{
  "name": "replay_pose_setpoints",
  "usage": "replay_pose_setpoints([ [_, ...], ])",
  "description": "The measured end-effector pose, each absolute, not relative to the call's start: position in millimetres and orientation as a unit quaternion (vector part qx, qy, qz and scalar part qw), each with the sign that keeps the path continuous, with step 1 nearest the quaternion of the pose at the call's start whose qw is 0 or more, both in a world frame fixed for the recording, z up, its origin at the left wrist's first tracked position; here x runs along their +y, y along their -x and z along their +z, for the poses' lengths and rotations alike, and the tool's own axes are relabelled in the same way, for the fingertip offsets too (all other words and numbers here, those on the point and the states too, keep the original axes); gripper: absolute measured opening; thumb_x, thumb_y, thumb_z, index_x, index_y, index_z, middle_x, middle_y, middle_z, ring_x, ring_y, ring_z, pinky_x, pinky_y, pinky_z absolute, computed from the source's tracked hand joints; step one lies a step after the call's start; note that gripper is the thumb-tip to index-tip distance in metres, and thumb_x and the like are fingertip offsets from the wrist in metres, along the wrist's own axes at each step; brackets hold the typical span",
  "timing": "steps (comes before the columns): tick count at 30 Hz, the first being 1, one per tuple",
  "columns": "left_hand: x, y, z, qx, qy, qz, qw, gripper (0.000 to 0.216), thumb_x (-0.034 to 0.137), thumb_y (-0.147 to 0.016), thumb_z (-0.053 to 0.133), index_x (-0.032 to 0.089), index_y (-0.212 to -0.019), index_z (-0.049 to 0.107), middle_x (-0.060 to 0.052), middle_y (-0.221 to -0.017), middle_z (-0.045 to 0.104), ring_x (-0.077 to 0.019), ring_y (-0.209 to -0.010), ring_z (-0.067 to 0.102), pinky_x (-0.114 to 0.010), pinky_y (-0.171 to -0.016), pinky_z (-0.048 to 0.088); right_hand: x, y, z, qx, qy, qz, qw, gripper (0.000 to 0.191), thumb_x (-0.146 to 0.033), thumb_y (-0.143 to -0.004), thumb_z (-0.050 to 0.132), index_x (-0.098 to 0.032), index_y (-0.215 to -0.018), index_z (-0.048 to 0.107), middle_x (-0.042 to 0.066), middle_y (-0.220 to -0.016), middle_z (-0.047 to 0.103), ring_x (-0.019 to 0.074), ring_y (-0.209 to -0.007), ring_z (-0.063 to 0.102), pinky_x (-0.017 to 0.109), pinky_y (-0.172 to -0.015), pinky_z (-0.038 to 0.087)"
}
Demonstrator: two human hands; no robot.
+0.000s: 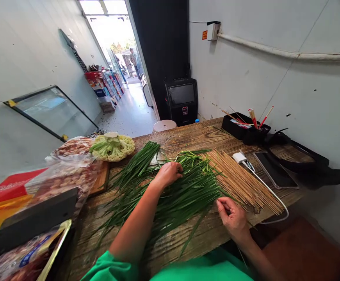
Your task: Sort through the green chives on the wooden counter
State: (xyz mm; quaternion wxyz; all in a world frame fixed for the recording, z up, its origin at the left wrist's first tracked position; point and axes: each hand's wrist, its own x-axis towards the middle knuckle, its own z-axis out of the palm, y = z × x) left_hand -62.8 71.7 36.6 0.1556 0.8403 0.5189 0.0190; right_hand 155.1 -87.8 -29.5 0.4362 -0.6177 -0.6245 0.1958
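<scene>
Long green garlic chives (187,195) are spread across the wooden table in front of me, with a second bunch (142,162) to their upper left. My left hand (168,174) reaches over the pile, its fingers curled down among the chives near their pale ends; what lies between the fingertips is hidden. Beside the pile's right edge my right hand (232,216) is closed in a pinch. A thin bamboo skewer (242,257) seems to run from that pinch, under the hand and out below the wrist. Many bamboo skewers (242,179) lie in a heap just beyond this hand.
Cauliflower (112,147) and bagged food (76,168) stand at the left, near a packaged tray (38,253). On the right are a white charger (239,157) with cable, a phone (275,169) and a black holder (236,125). A stool (164,125) stands beyond the table.
</scene>
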Motion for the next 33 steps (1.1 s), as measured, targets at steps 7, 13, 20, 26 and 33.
replay_pose_setpoints([
  [7,60,56,42,0.591,-0.806,-0.013,0.032,0.04,0.036,-0.068,0.069,0.018,-0.103,0.059,-0.012,-0.103,0.063,-0.0262,-0.101,0.055,-0.034,-0.086,0.04,-86,-156,-29,-0.617,0.617,0.219,0.437,0.021,-0.035,-0.087,0.047,-0.019,-0.081,0.059,0.002,-0.065,0.067,0.016,-0.06,0.067,0.021,-0.053,0.051],
  [13,68,64,36,0.609,-0.79,-0.031,0.068,0.052,0.051,-0.068,0.065,0.017,-0.107,0.058,-0.013,-0.105,0.064,-0.0265,-0.101,0.058,-0.032,-0.083,0.043,-87,-157,-30,-0.619,0.618,0.216,0.434,0.022,-0.036,-0.087,0.046,-0.019,-0.081,0.06,0.003,-0.067,0.068,0.0165,-0.06,0.067,0.022,-0.053,0.051],
  [20,76,84,53,0.589,-0.798,0.039,0.122,0.033,0.047,-0.079,0.051,0.016,-0.08,0.064,-0.006,-0.08,0.066,-0.0186,-0.077,0.061,-0.025,-0.064,0.041,-87,-157,-29,-0.624,0.617,0.202,0.434,0.023,-0.036,-0.087,0.045,-0.019,-0.079,0.06,0.003,-0.064,0.066,0.0159,-0.058,0.066,0.022,-0.052,0.05],
  [26,66,82,76,0.534,-0.832,0.119,0.091,0.038,0.045,-0.088,0.039,0.016,-0.095,0.063,-0.009,-0.092,0.066,-0.0203,-0.087,0.06,-0.027,-0.076,0.042,-87,-157,-28,-0.623,0.632,0.2,0.415,0.024,-0.037,-0.087,0.045,-0.02,-0.08,0.06,0.002,-0.064,0.067,0.016,-0.058,0.066,0.021,-0.049,0.05],
  [33,77,81,55,0.582,-0.789,0.149,0.129,0.033,0.027,-0.085,0.046,0.018,-0.113,0.062,-0.008,-0.099,0.069,-0.0183,-0.091,0.061,-0.025,-0.081,0.043,-86,-156,-28,-0.624,0.628,0.201,0.42,0.022,-0.036,-0.087,0.046,-0.019,-0.081,0.06,0.002,-0.066,0.068,0.016,-0.061,0.067,0.021,-0.052,0.051],
])
